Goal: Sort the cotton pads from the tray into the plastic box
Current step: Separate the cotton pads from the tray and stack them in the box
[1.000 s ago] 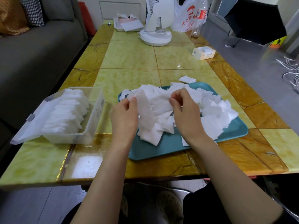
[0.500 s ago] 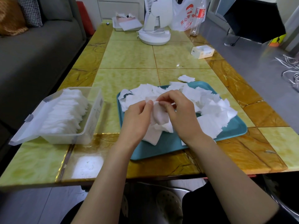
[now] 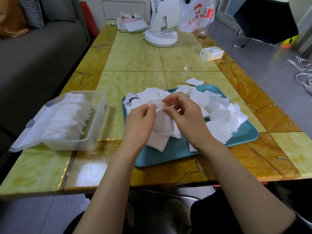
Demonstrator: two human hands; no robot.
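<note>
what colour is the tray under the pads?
Teal, plain, no pattern; the tray shows best in the head view.

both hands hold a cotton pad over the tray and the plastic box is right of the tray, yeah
No: the head view shows the plastic box left of the tray. Left hand and right hand do hold a cotton pad.

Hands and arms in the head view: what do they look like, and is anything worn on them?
Two bare human arms. The left hand and the right hand wear no gloves; no ring, watch or bracelet shows on them. No sleeve covers either forearm up to the picture's lower edge.
</note>
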